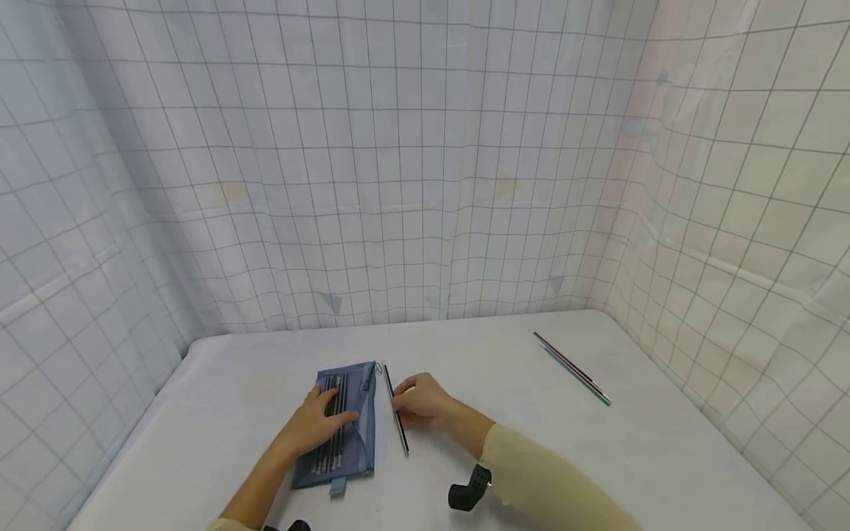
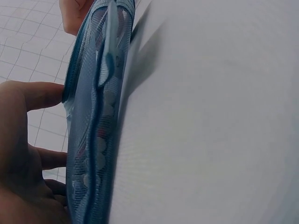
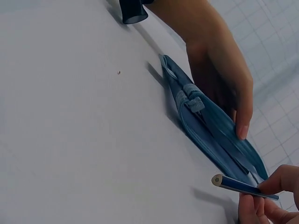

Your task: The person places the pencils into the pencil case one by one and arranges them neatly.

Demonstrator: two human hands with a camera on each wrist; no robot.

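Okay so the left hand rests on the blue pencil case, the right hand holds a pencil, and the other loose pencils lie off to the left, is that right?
Not quite: the other loose pencils lie off to the right, as the head view shows. The left hand does rest on the blue pencil case, and the right hand holds a pencil.

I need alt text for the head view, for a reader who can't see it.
A person's left hand rests on a blue see-through pouch of pencils; the right hand holds a dark pencil beside it. Further right on the white table, more pencils lie together.
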